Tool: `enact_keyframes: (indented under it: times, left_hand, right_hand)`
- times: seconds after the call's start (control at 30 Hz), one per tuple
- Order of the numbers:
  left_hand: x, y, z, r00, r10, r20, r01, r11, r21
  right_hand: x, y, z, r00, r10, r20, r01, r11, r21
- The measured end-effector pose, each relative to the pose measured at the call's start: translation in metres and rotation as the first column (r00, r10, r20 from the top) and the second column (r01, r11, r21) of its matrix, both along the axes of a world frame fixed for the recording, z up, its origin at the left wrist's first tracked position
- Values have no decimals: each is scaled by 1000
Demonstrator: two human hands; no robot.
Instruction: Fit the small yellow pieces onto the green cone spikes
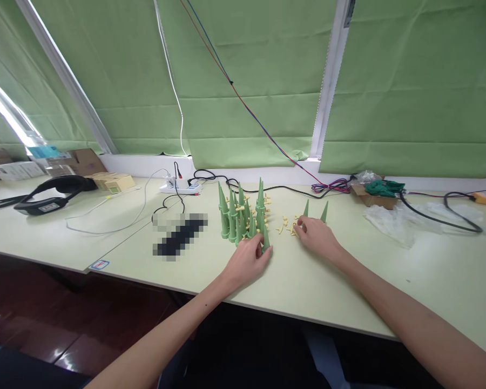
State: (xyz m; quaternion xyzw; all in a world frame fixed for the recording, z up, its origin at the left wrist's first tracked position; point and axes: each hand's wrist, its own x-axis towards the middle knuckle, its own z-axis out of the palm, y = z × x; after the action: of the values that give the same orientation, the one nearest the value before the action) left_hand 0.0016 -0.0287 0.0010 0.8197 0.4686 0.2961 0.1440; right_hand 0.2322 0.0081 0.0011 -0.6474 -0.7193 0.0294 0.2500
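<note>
Gripping hand: left hand (248, 258), thumb and fingers around the front green cone (266, 239), roughly upright, at the cluster's near right corner.
Yellow pieces (284, 221): scattered on the table (291, 275), at and left of the right fingertips, long axes mixed.
Nearer hand: right hand (316, 236).
Right fingers: bent close together; cannot tell whether they pinch a piece.

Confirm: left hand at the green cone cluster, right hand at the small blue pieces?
Colour's wrong: the head view shows the small pieces at the right hand are pale yellow. Left hand at the green cone cluster is correct.
</note>
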Motion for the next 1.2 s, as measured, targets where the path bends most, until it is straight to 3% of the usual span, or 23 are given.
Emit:
enact_keyframes:
  times: [0.27, 0.67, 0.9, 1.2]
  left_hand:
    - [1, 0, 1, 1000, 13, 18, -14, 999, 43]
    - [1, 0, -1, 998, 27, 49, -29, 998, 56]
    - [1, 1, -2, 998, 18, 63, -21, 998, 57]
    - [1, -1, -2, 991, 32, 128, -34, 999, 18]
  right_hand:
    - [-4, -3, -3, 1000, 11, 29, -7, 991, -135]
    - [-13, -16, 2, 996, -53, 65, 65, 975, -210]
    - [-29, -31, 1, 985, 135, -106, -147, 982, -114]
    - [-40, -36, -1, 862, 372, -344, -411, 910, -46]
